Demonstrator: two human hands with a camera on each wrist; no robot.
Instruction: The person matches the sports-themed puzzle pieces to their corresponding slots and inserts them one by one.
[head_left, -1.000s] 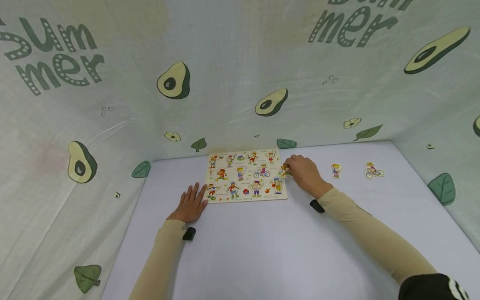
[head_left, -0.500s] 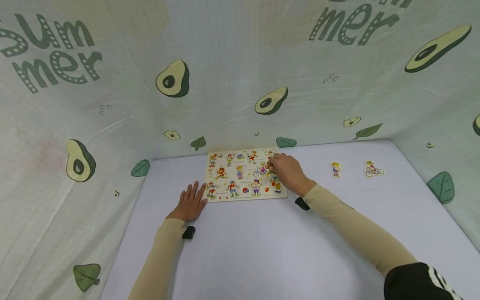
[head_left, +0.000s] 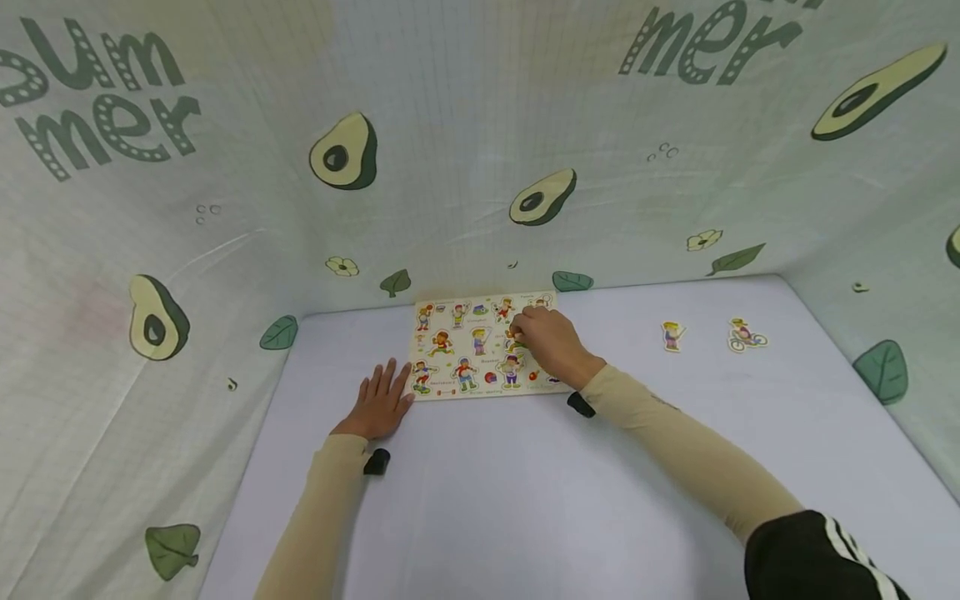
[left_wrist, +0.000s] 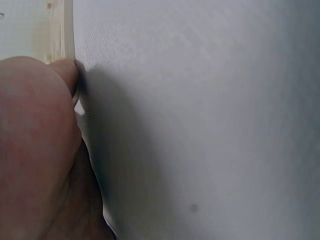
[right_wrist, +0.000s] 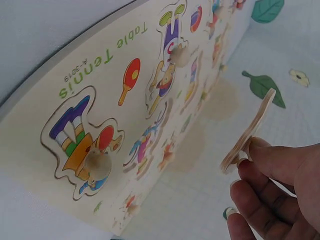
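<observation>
"What's the biggest thing there?"

"The printed cloth (head_left: 442,100) at the back. Its green lettering runs out of frame at the top and left."

"Then?"

"The white bench (head_left: 480,500), its near side cut off, and the sleeves (head_left: 682,446), which leave at the bottom edge."

"And the puzzle board (right_wrist: 32,132)?"

"At the back of the bench. From the head, the right arm's hand hides much of its right side; the right wrist view shows that part, 'Table Tennis' reading upside down."

"The left grip (head_left: 373,407)?"

"Laid down with fingers spread, at the board's left edge. Its own wrist view gives just a blurred part of it and the board's corner."

"The right grip (head_left: 553,342)?"

"Pinching a wooden piece (right_wrist: 248,132) between thumb and fingers, over the board. It's edge-on, so I can't tell the picture."

"Any other loose ones?"

"A cycling piece (head_left: 747,335) and a smaller standing figure (head_left: 672,337), right of the board, details too tiny to read."
</observation>
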